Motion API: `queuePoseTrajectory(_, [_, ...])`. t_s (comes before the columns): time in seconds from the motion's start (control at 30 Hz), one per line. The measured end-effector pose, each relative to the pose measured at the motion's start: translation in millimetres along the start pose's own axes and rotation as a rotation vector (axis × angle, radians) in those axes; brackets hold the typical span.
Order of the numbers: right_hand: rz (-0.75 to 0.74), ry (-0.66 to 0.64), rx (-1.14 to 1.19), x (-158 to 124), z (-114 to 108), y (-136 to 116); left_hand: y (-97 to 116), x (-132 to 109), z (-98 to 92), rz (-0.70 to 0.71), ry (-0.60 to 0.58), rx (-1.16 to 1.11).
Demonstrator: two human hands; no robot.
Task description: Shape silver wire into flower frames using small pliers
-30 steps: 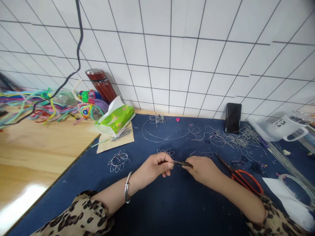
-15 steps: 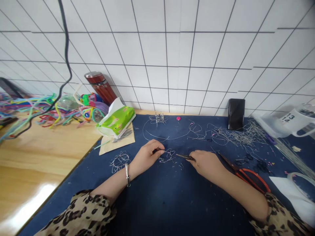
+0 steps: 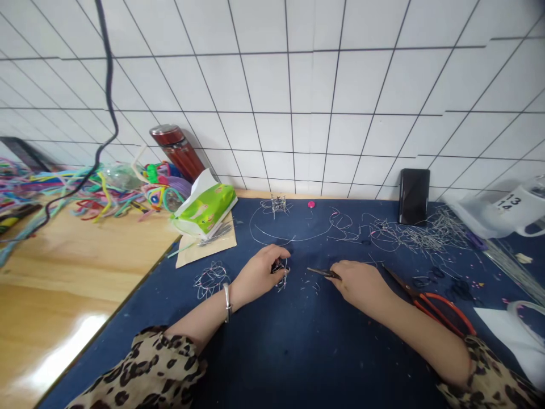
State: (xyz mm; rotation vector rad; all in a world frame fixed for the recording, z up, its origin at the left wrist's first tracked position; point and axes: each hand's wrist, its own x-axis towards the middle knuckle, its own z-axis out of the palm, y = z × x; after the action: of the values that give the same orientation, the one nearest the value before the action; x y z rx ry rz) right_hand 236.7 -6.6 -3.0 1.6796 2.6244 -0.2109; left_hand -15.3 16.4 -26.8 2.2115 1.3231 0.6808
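Observation:
My left hand [image 3: 263,269] is closed around a small tangle of looped silver wire [image 3: 281,277], its fingers curled over the blue mat. Part of the wire is hidden by the fingers and palm. In my right hand [image 3: 357,281] is a pair of pliers [image 3: 324,273], dark, with the narrow jaws pointing left toward the wire. A gap of mat separates the plier tips from the left hand. Short wire clippings [image 3: 315,287] lie just below the tips. Another looped wire piece [image 3: 212,279] rests beside my left wrist.
Orange-handled scissors [image 3: 443,309] lie by my right forearm. Behind are a small wire frame [image 3: 279,204], a pink bead-like disc [image 3: 311,204], loose wire [image 3: 430,236] and a black phone [image 3: 414,196]. A green tissue pack [image 3: 206,210] and a red-brown flask [image 3: 177,152] are at the left.
My left hand has gathered the looped wire off the mat into its fingers and turned it more upright. My right hand keeps hold of the pliers in nearly the same place.

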Motion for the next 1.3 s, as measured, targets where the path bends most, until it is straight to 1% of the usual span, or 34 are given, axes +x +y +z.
queuePoseTrajectory(0.27, [-0.016, 0.013, -0.006, 1.0, 1.2, 0.0, 11.0, -4.7, -1.2, -0.014, -0.033, 0.006])
queuePoseTrajectory(0.6, [-0.030, 0.022, -0.013, 0.5, 0.1, -1.3, 14.0, -9.4, -8.2, 0.000, -0.077, -0.042])
queuePoseTrajectory(0.7, [-0.017, 0.022, 0.004, 0.7, -1.0, -0.4, 17.1, -10.6, -10.0, -0.023, -0.085, -0.071])
queuePoseTrajectory(0.83, [-0.010, 0.004, 0.028, 1.5, -2.4, 0.6, 19.8, -10.9, -11.2, -0.093, -0.097, -0.102])
queuePoseTrajectory(0.97, [-0.020, 0.007, 0.031, 1.5, -1.5, 0.2, 17.7, -10.6, -11.3, -0.186, -0.190, -0.249])
queuePoseTrajectory(1.03, [-0.028, 0.006, 0.028, 1.2, -0.8, -0.8, 16.3, -10.6, -11.3, -0.209, -0.228, -0.339])
queuePoseTrajectory(1.17, [-0.032, 0.000, 0.035, 0.7, 0.4, -2.9, 17.0, -10.5, -11.4, -0.217, -0.263, -0.498])
queuePoseTrajectory(1.3, [-0.041, 0.010, 0.034, 0.5, 1.8, -3.4, 20.2, -10.3, -11.1, -0.254, -0.304, -0.649])
